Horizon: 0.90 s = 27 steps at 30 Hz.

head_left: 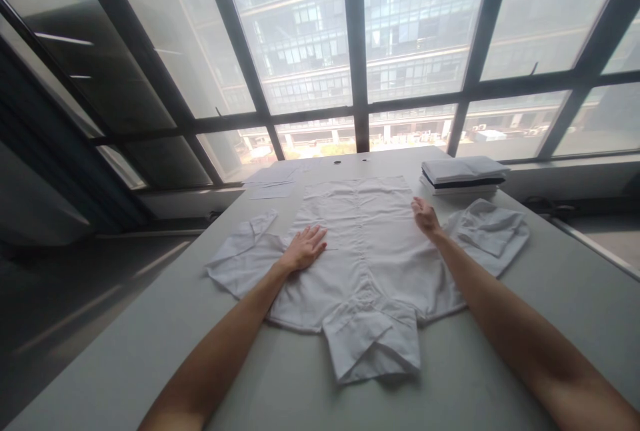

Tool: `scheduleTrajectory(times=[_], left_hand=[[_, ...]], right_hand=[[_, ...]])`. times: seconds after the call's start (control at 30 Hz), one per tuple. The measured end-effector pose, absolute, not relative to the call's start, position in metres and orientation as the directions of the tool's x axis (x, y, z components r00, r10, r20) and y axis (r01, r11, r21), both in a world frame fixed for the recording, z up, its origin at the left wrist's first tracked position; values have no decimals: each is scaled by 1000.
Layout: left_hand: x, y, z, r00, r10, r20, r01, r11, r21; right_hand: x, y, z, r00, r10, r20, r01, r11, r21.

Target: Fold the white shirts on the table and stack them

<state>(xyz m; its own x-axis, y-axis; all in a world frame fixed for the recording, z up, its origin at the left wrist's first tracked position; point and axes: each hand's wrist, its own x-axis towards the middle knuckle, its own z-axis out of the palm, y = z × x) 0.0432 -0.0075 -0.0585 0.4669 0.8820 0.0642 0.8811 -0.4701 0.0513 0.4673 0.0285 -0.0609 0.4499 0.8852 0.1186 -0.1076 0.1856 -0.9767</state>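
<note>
A white shirt (340, 277) lies spread on the white table, with its collar (373, 341) toward me and its hem toward the window. Its front is wrinkled down the middle line. My left hand (304, 248) rests flat on the left half of the cloth, fingers stretched out. At the right side edge of the shirt, my right hand (425, 215) has its fingers curled together on the fabric. One sleeve (245, 254) reaches out to the left; the other sleeve (493, 227) lies folded over itself at the right, partly behind my right forearm.
On the table (270, 377), a stack of folded white and dark cloth (465, 174) sits at the back right. Several papers (273, 183) lie at the back left. Behind the table stand large framed windows (300, 31), with a dark curtain (55, 131) at the left.
</note>
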Motion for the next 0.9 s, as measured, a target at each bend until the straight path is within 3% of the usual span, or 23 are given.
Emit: scheduleTrajectory(times=[0.1,0.17,0.23,0.33,0.47,0.7,0.8,0.9], left_hand=[[44,-8,-57,466,883,55,881,-469,56],[44,-8,-56,466,883,56,881,-469,60],[44,-8,-55,462,885,53,883,-464,64],[46,-9,-54,456,889,42,886,-458,65],[47,-10,-52,447,894,32,892,-448,51],[46,-10,-53,441,897,29,895,-442,64],[47,-10,-53,432,902,20,900,-432,61],[47,-10,-53,425,905,16,903,-426,56]], right_hand=[[439,17,-57,224,937,268,130,244,-961],[418,7,-58,-47,934,354,427,339,-838],[400,-4,-61,-271,911,310,657,411,-633],[389,-15,-66,-372,920,125,817,388,-427],[401,-12,-72,-282,959,1,902,265,-341],[446,8,-90,111,988,104,865,-45,-500],[449,13,-90,200,957,212,812,-41,-582],[442,14,-80,197,916,349,790,62,-610]])
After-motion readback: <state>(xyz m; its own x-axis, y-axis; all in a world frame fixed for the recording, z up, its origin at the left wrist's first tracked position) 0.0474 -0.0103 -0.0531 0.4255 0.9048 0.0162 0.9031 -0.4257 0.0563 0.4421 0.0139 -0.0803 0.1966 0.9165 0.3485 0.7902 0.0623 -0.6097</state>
